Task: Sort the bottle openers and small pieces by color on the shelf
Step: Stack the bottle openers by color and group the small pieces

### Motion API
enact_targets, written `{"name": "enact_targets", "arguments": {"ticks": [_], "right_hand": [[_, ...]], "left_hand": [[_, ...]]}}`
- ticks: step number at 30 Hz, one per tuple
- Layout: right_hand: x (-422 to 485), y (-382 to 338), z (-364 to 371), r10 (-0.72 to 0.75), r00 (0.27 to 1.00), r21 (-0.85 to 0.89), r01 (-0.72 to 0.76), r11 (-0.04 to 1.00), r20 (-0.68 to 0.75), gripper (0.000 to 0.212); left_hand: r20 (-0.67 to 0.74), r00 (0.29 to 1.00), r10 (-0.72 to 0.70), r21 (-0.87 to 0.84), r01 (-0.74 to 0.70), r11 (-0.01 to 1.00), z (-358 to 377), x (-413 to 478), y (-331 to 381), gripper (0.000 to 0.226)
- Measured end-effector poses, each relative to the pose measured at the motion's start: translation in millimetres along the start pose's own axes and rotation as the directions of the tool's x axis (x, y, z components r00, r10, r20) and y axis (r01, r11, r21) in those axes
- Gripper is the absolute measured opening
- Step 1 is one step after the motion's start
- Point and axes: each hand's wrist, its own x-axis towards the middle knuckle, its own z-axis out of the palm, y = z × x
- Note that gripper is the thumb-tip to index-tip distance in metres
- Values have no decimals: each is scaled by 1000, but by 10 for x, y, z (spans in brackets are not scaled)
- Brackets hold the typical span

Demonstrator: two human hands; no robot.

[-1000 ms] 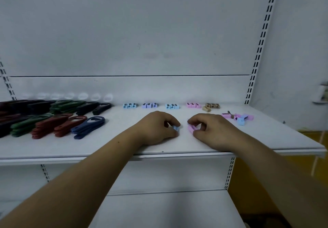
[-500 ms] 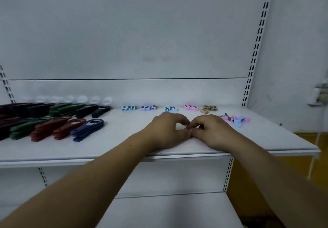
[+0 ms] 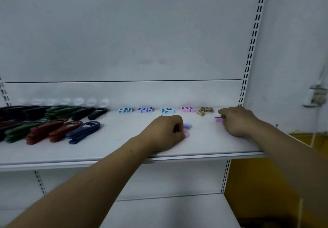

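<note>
**A:** Your left hand [image 3: 166,132] lies mid-shelf [image 3: 124,149]. Its fingers are curled down onto a pink piece [image 3: 186,134] that peeks out at their tips. A lavender piece [image 3: 187,125] lies just beside it, behind those fingertips.

**B:** And your right hand [image 3: 237,121] is further right and further back. Its fingers are curled, with the tips against a second pink piece [image 3: 217,119] that has something dark on top. I cannot tell whether you are pinching it or only touching it.

**A:** Along the back wall the small pieces stand in sets. From left to right you have a light blue trio [image 3: 125,110], a lavender trio [image 3: 145,109], another light blue trio [image 3: 167,110], a pink trio [image 3: 188,109] and a tan group [image 3: 207,109]. One loose tan piece [image 3: 201,113] lies just in front of the tan group.

**B:** Each of those carries a dark label on its upper face, but the print is too small to read.

**A:** Your openers fill the left end of the shelf, piled by colour. The blue openers [image 3: 83,130] are nearest your left hand, then the red openers [image 3: 53,130], then the green openers [image 3: 17,130]. Behind them are the black openers [image 3: 90,112] and a dark green pile [image 3: 58,111].

**B:** They show no lettering that can be made out. The far-left piles run out of view.
</note>
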Motion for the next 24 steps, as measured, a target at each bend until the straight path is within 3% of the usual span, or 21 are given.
{"name": "enact_targets", "arguments": {"ticks": [1, 5, 10, 16, 24], "right_hand": [[12, 8, 26, -19, 1000, 12, 19, 1000, -18, 39], [-11, -33, 53, -77, 995, 85, 82, 993, -62, 30], [-192, -213, -4, -193, 976, 203, 211, 956, -105, 23], [-501, -527, -13, -223, 968, 488, 249, 836, -112, 11], [-565, -636, -36, -226, 970, 579, 233, 781, -86, 7]], "left_hand": [[-7, 1000, 7, -2, -7, 1000, -10, -5, 0, 16], [8, 999, 52, 56, -52, 997, -2, 11, -28, 39], [-69, 994, 83, 20, -82, 996, -45, -47, -5, 13], [52, 999, 15, 87, -19, 996, -120, -90, -68, 10], [29, 995, -94, -25, 95, 995, -111, -106, -53, 13]]}}
